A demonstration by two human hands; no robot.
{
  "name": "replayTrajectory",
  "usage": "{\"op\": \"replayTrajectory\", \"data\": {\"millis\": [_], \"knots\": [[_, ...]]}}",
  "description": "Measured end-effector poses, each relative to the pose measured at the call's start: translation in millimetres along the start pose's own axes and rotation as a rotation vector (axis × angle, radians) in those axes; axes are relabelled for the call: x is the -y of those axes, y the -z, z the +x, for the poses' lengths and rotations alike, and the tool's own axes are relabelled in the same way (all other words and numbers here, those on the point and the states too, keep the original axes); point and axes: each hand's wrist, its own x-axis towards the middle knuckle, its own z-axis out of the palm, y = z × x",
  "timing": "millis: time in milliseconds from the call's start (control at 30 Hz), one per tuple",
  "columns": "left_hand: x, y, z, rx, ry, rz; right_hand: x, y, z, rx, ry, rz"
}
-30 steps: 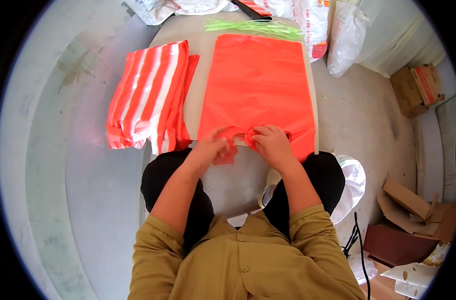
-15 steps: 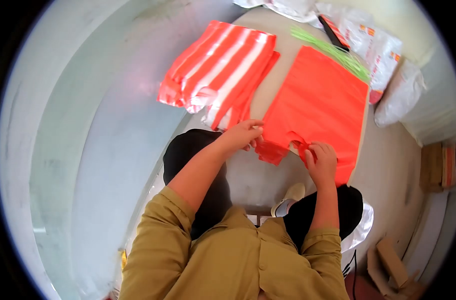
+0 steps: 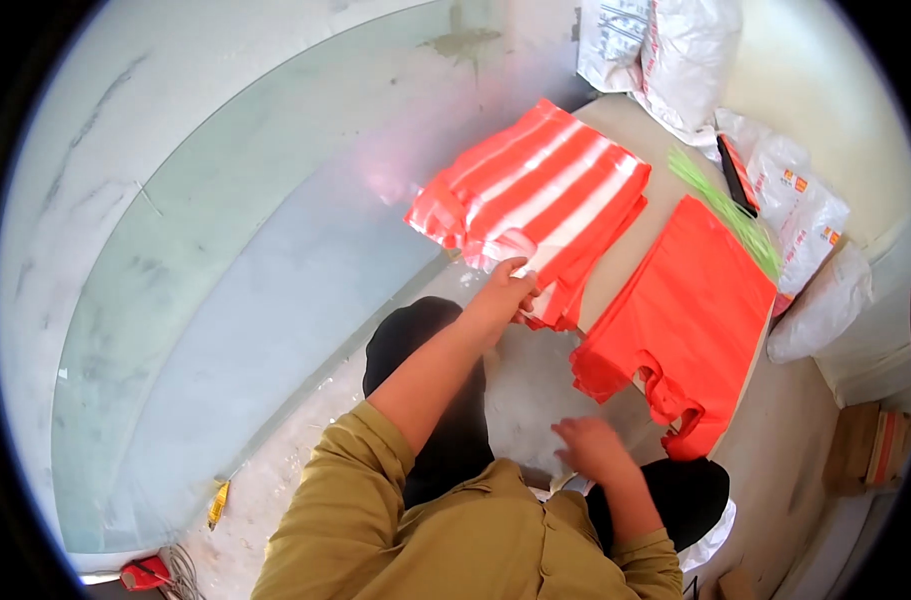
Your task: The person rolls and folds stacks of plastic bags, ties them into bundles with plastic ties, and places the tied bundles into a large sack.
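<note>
My left hand [image 3: 507, 294] is at the near edge of a stack of red-and-white striped plastic bags [image 3: 550, 190]. Its fingers are slightly bent and apart, touching or almost touching the bags; I see no bag clearly gripped. Lower down, my right hand [image 3: 589, 447] hovers over my lap, a little blurred, with its fingers loosely spread and nothing in them. To its upper right lies a stack of plain red plastic bags [image 3: 690, 310], whose cut-out handle ends point toward me.
Both stacks lie on a pale tabletop [image 3: 630, 225]. Behind the red bags are a bundle of green ties [image 3: 725, 210], a black-and-red item [image 3: 737, 175] and white plastic packages [image 3: 810, 220]. A pale wall [image 3: 305, 200] rises on the left; cardboard boxes [image 3: 855, 450] stand at the right.
My right hand has let go of the red bags' handle end and drawn back over my lap. My left hand has left the red bags for the striped stack. The view has shifted left.
</note>
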Motion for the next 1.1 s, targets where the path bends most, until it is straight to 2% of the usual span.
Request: {"op": "replayTrajectory", "data": {"millis": [67, 167, 267, 400, 500, 600, 700, 800, 900, 1000, 1100], "knots": [[0.3, 14.2, 1.6, -0.122, -0.030, -0.115, 9.8, -31.4, 1.8, 0.415, -0.159, -0.082], [2.1, 36.0, 2.0, -0.262, -0.073, -0.253, 29.9, -39.9, 14.1, 0.466, -0.149, 0.010], [-2.1, 50.0, -2.2, -0.307, -0.073, -0.315, 25.4, -75.9, 15.4, 0.386, -0.167, 0.113], [-0.6, 59.4, -3.8, -0.341, -0.089, -0.346, 1.8, -130.7, 5.1, 0.776, -0.302, 0.131], [1.6, 58.1, -1.0, -0.355, -0.088, -0.342, -79.6, -240.6, -52.1, 0.708, -0.204, 0.230], [-1.2, 53.0, -0.9, -0.351, -0.072, -0.361, -44.9, -164.3, -25.9, 0.773, -0.365, 0.251], [-1.3, 49.0, 1.4, -0.323, -0.068, -0.362, -52.3, -182.1, -32.9, 0.443, -0.388, 0.425], [2.9, 50.0, 6.9, -0.292, -0.075, -0.375, -52.2, -189.4, -30.0, 0.422, -0.410, 0.435], [10.8, 50.3, 11.9, -0.286, -0.082, -0.385, -63.7, -215.1, -42.5, 0.417, -0.313, 0.385], [11.2, 52.5, 11.4, -0.286, -0.089, -0.395, -72.3, -213.9, -46.4, 0.608, -0.222, 0.209], [14.5, 55.0, 13.1, -0.288, -0.108, -0.409, -79.7, -221.9, -53.3, 0.540, -0.198, 0.253]]}}
